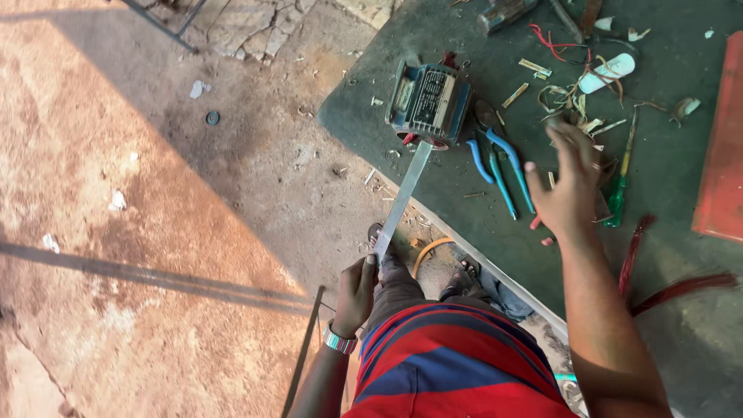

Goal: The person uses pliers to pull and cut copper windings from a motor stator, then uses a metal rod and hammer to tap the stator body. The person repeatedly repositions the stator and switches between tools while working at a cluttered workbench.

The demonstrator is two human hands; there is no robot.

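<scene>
My left hand (356,290) grips the near end of a long thin pale strip (404,195), which slants up to a small blue electric motor (428,101) at the edge of a dark green table (681,310). My right hand (571,184) hovers over the table with fingers spread and holds nothing. It is just right of blue-handled pliers (501,166) and left of a green-handled screwdriver (619,193). Small wire scraps and strip offcuts lie around its fingertips.
Red wire bundles (658,271) lie on the table's near right. A red panel (720,155) is at the right edge. A white oblong piece (607,73) and loose wires (553,42) sit further back. Bare dirt ground (155,232) spreads to the left.
</scene>
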